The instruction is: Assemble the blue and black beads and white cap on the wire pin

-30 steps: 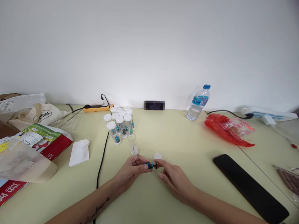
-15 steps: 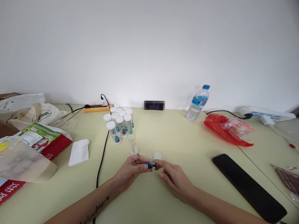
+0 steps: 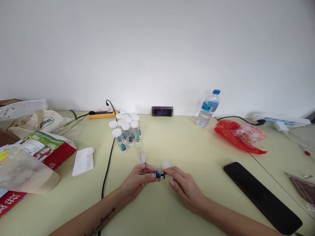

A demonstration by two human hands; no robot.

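My left hand point(image 3: 137, 179) pinches a small blue metal device point(image 3: 157, 174) between thumb and fingers. A black shaft and round black knob stick out of its right end, and a thin wire loop rises at its left, over my fingers. I cannot make out its exact kind. My right hand point(image 3: 185, 186) is just right of the knob, fingers stretched out and index fingertip close to it; whether they touch is unclear. Behind my hands stand an open clear tube point(image 3: 140, 152) and a white round cap point(image 3: 166, 165).
Several capped clear tubes point(image 3: 128, 131) with small coloured items stand behind to the left. A black cable point(image 3: 108, 167) runs along the left. A folded napkin point(image 3: 83, 160), a water bottle point(image 3: 208, 108), a red bag point(image 3: 228, 134) and a long black object point(image 3: 262, 196) lie around.
My right hand's fingers have shifted slightly and more of the black knob shows. My left hand keeps its hold on the blue device.
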